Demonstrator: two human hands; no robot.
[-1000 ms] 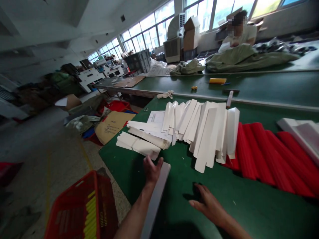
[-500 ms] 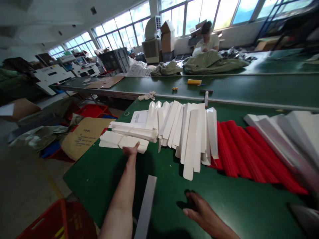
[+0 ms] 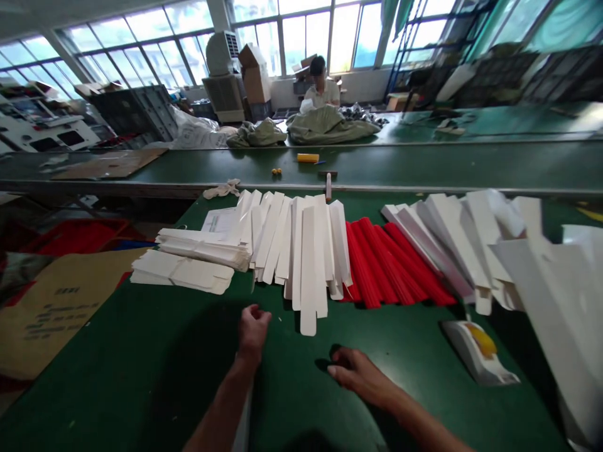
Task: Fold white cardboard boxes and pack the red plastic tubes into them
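My left hand [image 3: 254,329] hovers over the green table with loosely curled fingers and holds nothing. Just beyond it lies a bundle of flat white cartons [image 3: 181,271] with a band around it. A second stack of flat white cartons [image 3: 205,246] is behind that. To the right of it, long narrow white cartons [image 3: 308,270] overlap in a row. My right hand [image 3: 358,375] rests low over the table, thumb apart from the bent fingers, with nothing in it. Partly hidden under my left forearm is a long pale box [image 3: 244,427].
Red strips [image 3: 391,263] lie right of the cartons, then larger white cartons [image 3: 452,232]. A tape dispenser [image 3: 480,351] stands at the right. A hammer-shaped tool [image 3: 328,183], a yellow roll [image 3: 308,158] and a glove [image 3: 222,189] lie farther back. A person [image 3: 323,91] sits across the tables.
My left hand has let go of the banded carton bundle and drawn back to the right. The view has turned right, bringing the tape dispenser into sight. My right hand stays low over the table.
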